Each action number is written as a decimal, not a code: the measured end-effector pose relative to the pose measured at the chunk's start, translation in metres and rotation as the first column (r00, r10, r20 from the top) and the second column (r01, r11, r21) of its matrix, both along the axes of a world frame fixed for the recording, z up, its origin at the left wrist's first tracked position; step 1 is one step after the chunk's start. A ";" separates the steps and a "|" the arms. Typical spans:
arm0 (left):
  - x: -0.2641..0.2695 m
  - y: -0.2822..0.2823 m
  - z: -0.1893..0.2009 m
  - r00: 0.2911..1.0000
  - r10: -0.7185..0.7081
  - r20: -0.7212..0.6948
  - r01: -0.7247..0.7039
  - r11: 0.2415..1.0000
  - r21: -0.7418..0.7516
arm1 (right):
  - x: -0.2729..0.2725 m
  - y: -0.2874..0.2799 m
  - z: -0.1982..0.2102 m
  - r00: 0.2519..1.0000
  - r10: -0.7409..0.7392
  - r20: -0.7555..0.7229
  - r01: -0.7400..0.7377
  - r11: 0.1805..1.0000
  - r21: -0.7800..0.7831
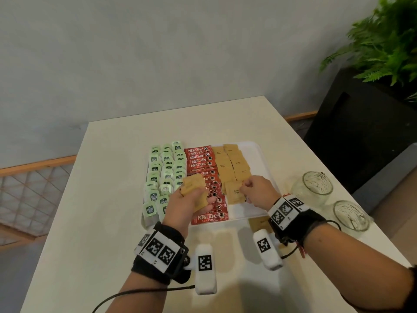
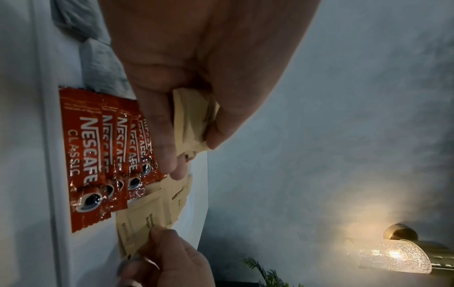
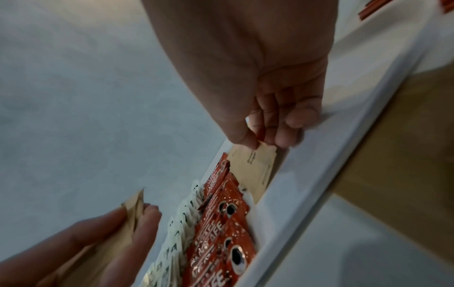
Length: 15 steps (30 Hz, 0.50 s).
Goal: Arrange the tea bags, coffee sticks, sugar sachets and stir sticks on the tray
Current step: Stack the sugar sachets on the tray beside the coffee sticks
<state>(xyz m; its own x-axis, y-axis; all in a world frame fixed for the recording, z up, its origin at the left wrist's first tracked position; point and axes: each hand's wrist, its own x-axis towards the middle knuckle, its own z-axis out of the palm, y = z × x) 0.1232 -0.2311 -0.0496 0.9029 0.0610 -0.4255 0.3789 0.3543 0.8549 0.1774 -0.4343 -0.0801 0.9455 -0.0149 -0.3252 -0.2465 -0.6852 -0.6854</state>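
Fingers and thumb of the left hand point(image 1: 188, 201) were curled round a small stack of brown sugar sachets point(image 1: 194, 185), held above the red coffee sticks point(image 1: 206, 177) with the wrist reaching forward over the near rim of the white tray point(image 1: 252, 211). To its right, the right hand point(image 1: 259, 188) was bent down at the wrist, thumb and fingertips pinching the near corner of one sugar sachet point(image 1: 234, 193) that lay flat at the near end of the brown rows on the tray. Green tea bags point(image 1: 165, 172) filled the tray's left side, touching the coffee sticks. Two glass jars point(image 1: 317, 185) stood on the table point(image 1: 108, 199) right of the tray.
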 end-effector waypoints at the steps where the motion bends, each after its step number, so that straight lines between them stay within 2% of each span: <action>1: 0.000 0.000 -0.001 1.000 -0.009 -0.005 0.009 1.000 0.000 | 0.002 0.002 0.000 1.000 0.004 0.011 -0.004 1.000 -0.006; 6: 0.000 -0.005 -0.003 0.995 -0.103 0.020 0.102 0.994 0.036 | 0.006 0.005 0.002 0.999 -0.001 0.032 0.002 1.000 -0.024; 9: -0.002 -0.010 -0.004 0.989 -0.141 0.037 0.138 0.988 0.072 | 0.003 0.003 0.005 0.995 -0.063 0.084 0.060 0.997 0.042; 12: -0.005 -0.017 -0.003 0.979 -0.201 0.037 0.196 0.975 0.102 | -0.008 0.004 0.022 0.989 -0.066 0.134 0.030 0.966 0.257; 15: -0.010 -0.026 -0.003 0.955 -0.292 0.044 0.283 0.948 0.147 | -0.024 0.006 0.038 0.997 0.014 0.070 -0.045 0.886 0.461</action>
